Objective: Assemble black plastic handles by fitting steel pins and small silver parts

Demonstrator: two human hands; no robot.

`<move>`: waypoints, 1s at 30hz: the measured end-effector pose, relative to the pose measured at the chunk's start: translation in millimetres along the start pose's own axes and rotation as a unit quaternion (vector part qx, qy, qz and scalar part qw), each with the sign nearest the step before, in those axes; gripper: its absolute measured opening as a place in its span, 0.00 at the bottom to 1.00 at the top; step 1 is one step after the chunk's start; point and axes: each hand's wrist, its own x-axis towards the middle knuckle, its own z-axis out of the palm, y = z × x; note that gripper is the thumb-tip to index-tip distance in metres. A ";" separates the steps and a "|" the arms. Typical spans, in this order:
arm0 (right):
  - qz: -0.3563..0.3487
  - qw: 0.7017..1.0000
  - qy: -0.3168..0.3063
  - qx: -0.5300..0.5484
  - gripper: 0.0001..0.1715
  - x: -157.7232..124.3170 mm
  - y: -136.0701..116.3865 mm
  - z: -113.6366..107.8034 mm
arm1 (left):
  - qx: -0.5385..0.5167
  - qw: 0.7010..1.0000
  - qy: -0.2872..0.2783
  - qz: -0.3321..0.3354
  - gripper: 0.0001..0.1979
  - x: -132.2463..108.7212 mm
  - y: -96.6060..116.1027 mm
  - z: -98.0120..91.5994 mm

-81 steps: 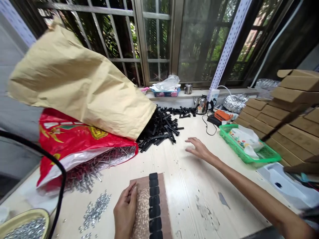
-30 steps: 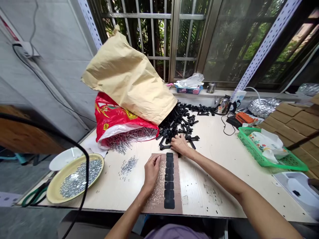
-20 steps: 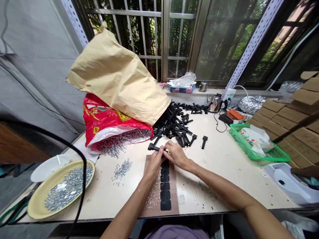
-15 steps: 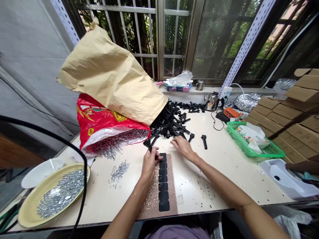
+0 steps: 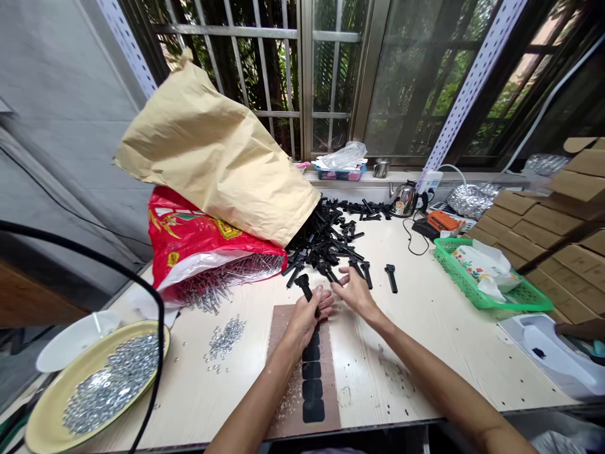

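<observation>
My left hand (image 5: 306,318) is closed around a black plastic bolt-shaped part (image 5: 304,285), whose wide head points up and away. Just right of it, my right hand (image 5: 358,295) grips a second black plastic part (image 5: 328,271) by its shaft between thumb and fingers. The two hands nearly meet, in front of a heap of similar black parts (image 5: 326,230). Below my left hand, a column of black rounded-square pads (image 5: 312,389) lies on a brown board (image 5: 280,328); my hand hides its far end.
Left are a small pile of metal nuts (image 5: 225,337), a yellow dish (image 5: 42,429) of metal washers and a red bag (image 5: 184,233) spilling screws under a tan sack (image 5: 212,151). Right are a green basket (image 5: 458,277) and cardboard boxes (image 5: 543,221). A black cable (image 5: 163,340) crosses the left side.
My left hand has moved up and right with its black part. My right hand, earlier at the heap's edge, now holds a black part beside my left. The view has shifted slightly.
</observation>
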 end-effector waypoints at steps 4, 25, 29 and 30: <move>-0.158 0.979 -0.085 0.095 0.19 -16.3 -2.6 -4.9 | -0.065 0.998 -0.002 0.008 0.23 4.6 -3.8 5.9; 0.033 0.993 -0.015 -0.114 0.30 44.1 14.0 -28.3 | -0.029 0.997 0.065 0.018 0.21 -23.9 21.3 -28.1; -0.082 0.992 0.046 0.088 0.19 26.2 -17.6 -27.4 | -0.070 0.996 0.060 0.001 0.19 -24.2 20.0 -23.3; -0.114 0.981 0.078 0.136 0.19 16.6 -26.7 -21.5 | -0.084 0.995 0.060 -0.002 0.19 -23.2 18.9 -20.8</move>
